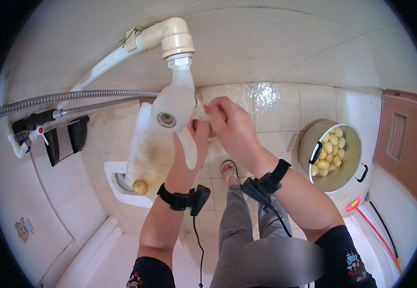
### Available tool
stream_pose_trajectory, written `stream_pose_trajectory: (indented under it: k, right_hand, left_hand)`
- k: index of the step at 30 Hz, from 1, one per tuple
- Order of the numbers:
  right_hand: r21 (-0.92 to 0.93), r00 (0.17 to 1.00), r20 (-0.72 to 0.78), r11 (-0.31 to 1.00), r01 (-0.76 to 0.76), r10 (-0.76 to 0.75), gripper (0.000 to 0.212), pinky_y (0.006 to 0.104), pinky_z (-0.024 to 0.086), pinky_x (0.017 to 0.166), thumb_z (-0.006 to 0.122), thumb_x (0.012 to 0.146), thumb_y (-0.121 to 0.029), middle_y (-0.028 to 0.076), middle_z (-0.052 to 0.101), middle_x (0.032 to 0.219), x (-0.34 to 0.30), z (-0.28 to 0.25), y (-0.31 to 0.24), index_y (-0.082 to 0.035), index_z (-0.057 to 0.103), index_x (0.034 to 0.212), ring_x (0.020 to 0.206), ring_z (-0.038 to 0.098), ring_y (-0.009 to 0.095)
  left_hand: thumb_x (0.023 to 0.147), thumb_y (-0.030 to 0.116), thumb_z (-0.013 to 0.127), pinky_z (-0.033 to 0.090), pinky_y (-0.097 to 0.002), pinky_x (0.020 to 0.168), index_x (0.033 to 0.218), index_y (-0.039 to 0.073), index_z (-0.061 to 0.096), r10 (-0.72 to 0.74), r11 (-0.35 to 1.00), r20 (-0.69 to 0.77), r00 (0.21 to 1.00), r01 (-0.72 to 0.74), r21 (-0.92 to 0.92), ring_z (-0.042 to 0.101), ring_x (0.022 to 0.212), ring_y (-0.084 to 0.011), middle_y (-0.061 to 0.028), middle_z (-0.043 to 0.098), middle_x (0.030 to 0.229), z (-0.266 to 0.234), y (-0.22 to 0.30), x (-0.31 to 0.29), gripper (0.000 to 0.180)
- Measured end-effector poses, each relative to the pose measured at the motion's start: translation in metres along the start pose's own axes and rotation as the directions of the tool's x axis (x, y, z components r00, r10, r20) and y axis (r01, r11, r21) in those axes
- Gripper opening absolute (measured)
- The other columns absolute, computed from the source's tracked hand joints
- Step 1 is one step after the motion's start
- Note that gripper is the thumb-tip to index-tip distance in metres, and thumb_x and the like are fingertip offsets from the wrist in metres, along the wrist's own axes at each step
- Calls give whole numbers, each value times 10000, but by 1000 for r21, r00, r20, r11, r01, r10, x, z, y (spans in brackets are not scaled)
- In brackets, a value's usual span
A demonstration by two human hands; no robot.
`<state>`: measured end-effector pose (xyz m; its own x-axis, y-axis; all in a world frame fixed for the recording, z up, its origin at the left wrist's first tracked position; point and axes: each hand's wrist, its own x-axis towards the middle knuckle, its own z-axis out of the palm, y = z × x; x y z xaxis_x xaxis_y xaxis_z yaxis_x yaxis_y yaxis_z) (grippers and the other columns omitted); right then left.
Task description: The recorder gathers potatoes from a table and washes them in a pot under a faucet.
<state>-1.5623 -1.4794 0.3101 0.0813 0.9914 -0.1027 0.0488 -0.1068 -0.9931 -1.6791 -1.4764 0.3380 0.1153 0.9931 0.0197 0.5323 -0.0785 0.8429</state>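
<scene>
Both hands are raised behind and beside a white wall tap (pixel 178 103) with a long lever. My right hand (pixel 230 117) is closed, its fingers bent in by the tap's right side, next to a small whitish piece. What it grips is hidden. My left hand (pixel 199 139) is just below, partly covered by the tap lever (pixel 187 149); its fingers do not show clearly. Under the tap, to the left, is a whitish sloping surface (pixel 148 139) with brown smears. A round brownish potato (pixel 140 187) lies at its lower end.
A large metal pot (pixel 331 180) with black handles holds several peeled potatoes (pixel 331 151) at right. A squat toilet (pixel 114 168) is at left. Metal hoses (pixel 83 96) run from the tap to the left wall. A red-handled squeegee (pixel 374 228) leans at lower right.
</scene>
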Motion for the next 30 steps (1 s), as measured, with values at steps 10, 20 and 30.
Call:
stream_pose_trajectory:
  k: [10, 20, 30]
  right_hand:
    - [-211, 965, -95, 953, 219, -243, 289, 385, 496, 584, 510, 934, -270, 161, 547, 716, 0, 6, -8, -11, 585, 1035, 658, 602, 319]
    - [169, 827, 167, 811, -561, 537, 419, 373, 473, 572, 429, 954, -391, 120, 582, 687, -3, 4, -15, 3, 539, 1048, 599, 576, 249]
    - [-103, 973, -115, 976, 191, -202, 385, 352, 485, 582, 582, 906, -365, 135, 585, 699, -26, 6, -13, -25, 532, 1080, 603, 603, 298]
  left_hand:
    - [902, 135, 437, 440, -306, 567, 885, 5, 565, -267, 950, -134, 954, 237, -202, 519, 674, -154, -90, 564, 833, 9, -17, -3, 182]
    - [914, 188, 537, 464, -364, 592, 896, 7, 560, -44, 974, -227, 973, -9, -227, 587, 681, -245, -140, 591, 802, 7, -45, -9, 184]
    - [950, 252, 506, 437, -291, 503, 899, -3, 581, -562, 605, 324, 761, 645, -466, 564, 556, -159, -61, 572, 645, -20, -3, 5, 270]
